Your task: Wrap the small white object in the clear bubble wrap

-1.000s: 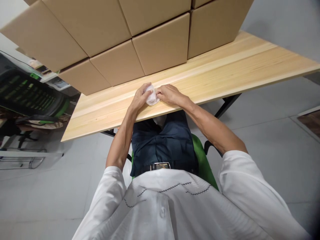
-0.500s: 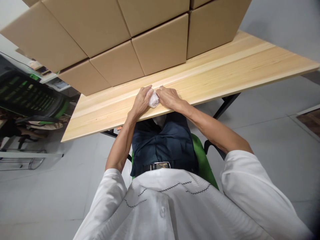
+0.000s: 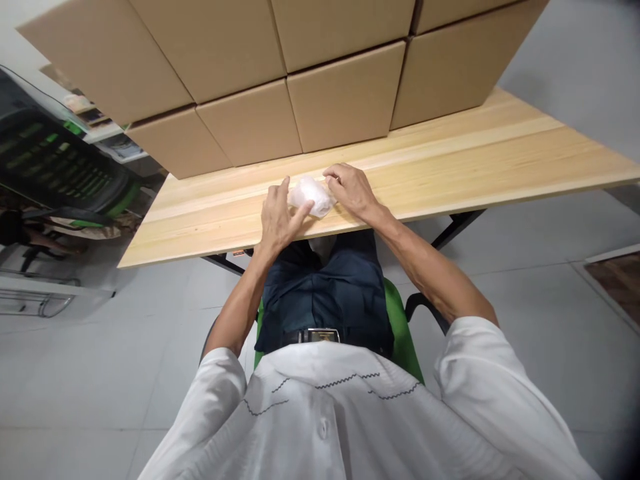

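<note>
A crumpled, whitish plastic bag (image 3: 311, 195) lies bunched up on the wooden table (image 3: 450, 157), close to its front edge. What it may contain is hidden. At its left side is my left hand (image 3: 280, 215), open, with the fingers spread and the thumb resting against the plastic. My right hand (image 3: 353, 190) is on the other side, its fingers curled and pinched at the bag's right edge. The exact spot where those fingertips meet the plastic is hard to make out.
Stacked cardboard boxes (image 3: 345, 97) form a wall along the back of the table. To the left stand a black and green chair (image 3: 60, 167) and a shelf with items. Part of another person shows at the far left. I sit on a green chair (image 3: 400, 333).
The plastic has gone from a tight bundle between both hands to a looser, wider shape. My left hand has spread its fingers, and my hands have moved slightly apart.
</note>
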{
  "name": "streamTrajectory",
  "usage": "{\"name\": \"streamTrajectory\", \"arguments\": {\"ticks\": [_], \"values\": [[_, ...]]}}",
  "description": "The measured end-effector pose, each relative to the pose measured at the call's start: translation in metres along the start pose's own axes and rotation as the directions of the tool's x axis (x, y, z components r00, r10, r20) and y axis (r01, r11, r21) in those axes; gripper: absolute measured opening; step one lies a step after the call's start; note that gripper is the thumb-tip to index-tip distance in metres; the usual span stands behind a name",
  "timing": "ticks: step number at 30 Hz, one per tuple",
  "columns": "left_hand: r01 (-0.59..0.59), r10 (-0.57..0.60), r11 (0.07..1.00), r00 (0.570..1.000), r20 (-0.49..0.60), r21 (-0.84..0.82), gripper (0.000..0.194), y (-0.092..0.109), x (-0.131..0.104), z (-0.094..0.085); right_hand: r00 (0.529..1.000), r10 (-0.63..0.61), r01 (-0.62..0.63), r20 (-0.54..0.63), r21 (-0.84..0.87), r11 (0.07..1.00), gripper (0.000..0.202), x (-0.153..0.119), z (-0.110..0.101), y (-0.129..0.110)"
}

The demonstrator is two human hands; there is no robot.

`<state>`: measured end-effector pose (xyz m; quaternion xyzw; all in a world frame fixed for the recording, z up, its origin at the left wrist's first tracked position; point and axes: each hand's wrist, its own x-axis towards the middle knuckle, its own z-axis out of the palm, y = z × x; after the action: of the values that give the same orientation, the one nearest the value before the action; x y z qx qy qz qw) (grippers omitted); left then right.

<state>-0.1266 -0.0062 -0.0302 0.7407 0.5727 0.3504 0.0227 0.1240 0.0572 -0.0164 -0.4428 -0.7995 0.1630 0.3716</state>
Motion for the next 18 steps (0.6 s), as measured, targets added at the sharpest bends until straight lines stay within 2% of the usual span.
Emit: {"name": "streamTrajectory", "arguments": {"ticks": [3,6,8,11,15,18], "values": [[0.019,-0.020,0.997,0.999,0.026,0.070,0.105,0.015,-0.015,0.008,0.999,-0.002,0.003,0.041,-0.023,1.000,0.045,0.000,0.004,-0.008],[0.029,-0.034,0.998,0.997,0.070,0.059,0.082,0.018,-0.013,0.015,0.996,0.020,-0.019,0.091,-0.016,1.000,0.049,-0.005,0.004,-0.015],[0.008,-0.008,1.000,0.994,0.108,0.006,0.070,0.009,-0.006,0.013,0.992,0.038,-0.040,0.124,0.017,0.999,0.049,-0.008,0.002,-0.018],[-0.019,0.029,0.997,0.990,0.136,-0.074,0.070,-0.018,0.010,0.002,0.989,0.056,-0.066,0.135,0.074,0.995,0.040,-0.012,-0.005,-0.018],[0.122,-0.114,0.986,0.990,0.078,-0.111,0.068,-0.052,0.029,-0.012,0.996,0.086,-0.086,0.009,0.041,0.995,0.039,-0.006,-0.013,-0.010],[0.217,-0.212,0.958,0.976,0.049,-0.187,0.065,-0.064,0.034,-0.013,0.998,0.047,-0.047,0.041,0.003,0.999,0.046,0.002,-0.012,-0.005]]}}
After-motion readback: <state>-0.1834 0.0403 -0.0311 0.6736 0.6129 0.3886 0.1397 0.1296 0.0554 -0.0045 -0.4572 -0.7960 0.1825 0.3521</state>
